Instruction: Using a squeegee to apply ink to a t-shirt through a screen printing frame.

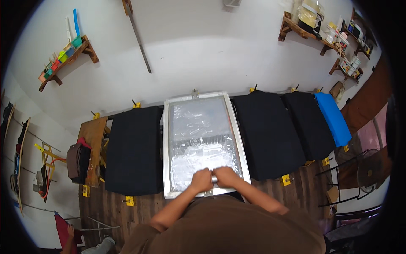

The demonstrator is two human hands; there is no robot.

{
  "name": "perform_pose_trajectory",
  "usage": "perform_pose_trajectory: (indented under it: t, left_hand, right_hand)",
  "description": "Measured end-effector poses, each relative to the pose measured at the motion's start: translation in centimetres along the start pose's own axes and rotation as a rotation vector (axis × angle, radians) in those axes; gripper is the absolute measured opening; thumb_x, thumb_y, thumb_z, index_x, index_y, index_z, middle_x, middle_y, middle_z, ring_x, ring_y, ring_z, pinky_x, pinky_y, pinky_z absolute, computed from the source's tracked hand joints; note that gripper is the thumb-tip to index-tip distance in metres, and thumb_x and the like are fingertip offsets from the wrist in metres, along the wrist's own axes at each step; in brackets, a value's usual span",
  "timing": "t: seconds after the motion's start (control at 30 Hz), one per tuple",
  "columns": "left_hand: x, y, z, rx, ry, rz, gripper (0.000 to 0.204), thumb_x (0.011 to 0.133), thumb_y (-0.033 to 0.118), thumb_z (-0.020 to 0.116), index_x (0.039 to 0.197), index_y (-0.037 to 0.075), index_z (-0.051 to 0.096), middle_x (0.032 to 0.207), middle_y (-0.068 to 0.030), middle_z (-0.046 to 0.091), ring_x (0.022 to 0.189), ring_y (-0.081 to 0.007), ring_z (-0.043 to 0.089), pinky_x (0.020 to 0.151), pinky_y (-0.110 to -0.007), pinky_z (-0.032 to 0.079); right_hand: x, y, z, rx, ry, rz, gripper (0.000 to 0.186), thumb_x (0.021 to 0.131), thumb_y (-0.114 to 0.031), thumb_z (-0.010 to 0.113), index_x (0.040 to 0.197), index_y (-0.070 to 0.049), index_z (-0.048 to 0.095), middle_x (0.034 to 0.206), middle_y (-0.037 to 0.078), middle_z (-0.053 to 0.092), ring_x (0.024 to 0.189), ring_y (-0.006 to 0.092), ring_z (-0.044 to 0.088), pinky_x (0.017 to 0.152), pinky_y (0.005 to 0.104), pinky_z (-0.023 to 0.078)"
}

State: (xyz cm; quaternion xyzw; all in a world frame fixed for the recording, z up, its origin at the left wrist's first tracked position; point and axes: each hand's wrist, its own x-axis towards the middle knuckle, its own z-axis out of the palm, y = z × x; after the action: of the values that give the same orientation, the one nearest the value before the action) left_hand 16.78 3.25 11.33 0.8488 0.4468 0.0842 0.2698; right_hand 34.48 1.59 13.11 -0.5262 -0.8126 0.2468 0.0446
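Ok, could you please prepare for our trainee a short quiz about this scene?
1. True or false: the blue panel is at the right end of the row.
2. Where are the left hand and the right hand on the framed screen? a) far left corner, b) near end, c) far right corner.
3. Fill in: right of the screen are ___ black panels.

Key: 1 true; 2 b; 3 two.
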Motion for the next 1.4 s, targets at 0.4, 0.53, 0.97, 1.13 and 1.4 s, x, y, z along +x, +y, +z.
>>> perform_pose_trajectory:
  t: [0.4,0.53,0.97,1.13,1.4]
  left_hand:
    - [8.3,-1.2,-4.6,0.052,-0.161,-0.100,0.030,0.072,0.023,0.071,0.097,0.007,0.077,0.095,-0.0200,0.073,0.090,-0.0369,0.071,0.080,-0.047,0.057]
    - [7.1,-1.5,-1.4,0.044,0.179,0.012,0.024,0.073,0.015,0.071,0.096,0.010,0.075,0.096,-0.0163,0.068,0.090,-0.0361,0.067,0.079,-0.047,0.056]
    - [4.1,-1.0,-2.3,0.065,-0.308,-0.083,0.024,0.069,0.024,0.069,0.087,0.011,0.076,0.086,-0.0181,0.073,0.086,-0.0375,0.072,0.077,-0.048,0.057]
    - [10.2,-2.6,-4.1,0.140,-0.070,-0.085,0.026,0.074,0.022,0.071,0.098,0.014,0.077,0.097,-0.0162,0.074,0.092,-0.0366,0.071,0.080,-0.047,0.058]
    - [8.3,-2.2,-3.2,0.148,-0.177,-0.051,0.036,0.067,0.017,0.067,0.101,0.014,0.077,0.093,-0.0179,0.074,0.087,-0.0371,0.071,0.079,-0.047,0.058]
  right_hand:
    - [6.8,4.0,-5.1,-0.088,-0.066,0.035,0.033,0.068,-0.014,0.072,0.100,-0.004,0.074,0.096,0.021,0.073,0.093,0.0391,0.070,0.083,0.0465,0.056]
    - [6.2,3.5,-3.1,-0.125,0.091,0.061,0.029,0.066,-0.011,0.072,0.095,-0.008,0.073,0.094,0.018,0.072,0.090,0.0373,0.069,0.080,0.0475,0.056]
    - [2.7,2.2,-2.0,0.015,-0.185,0.008,0.049,0.067,-0.017,0.072,0.115,-0.008,0.071,0.090,0.023,0.072,0.089,0.0410,0.069,0.082,0.0471,0.056]
    - [7.7,4.6,-4.2,-0.088,0.161,-0.011,0.031,0.070,-0.008,0.068,0.100,-0.006,0.073,0.088,0.021,0.072,0.085,0.0416,0.069,0.080,0.0480,0.057]
    - [6.5,4.1,-2.7,-0.106,0.041,0.003,0.034,0.064,-0.010,0.069,0.097,-0.004,0.074,0.085,0.023,0.071,0.081,0.0408,0.070,0.077,0.0479,0.057]
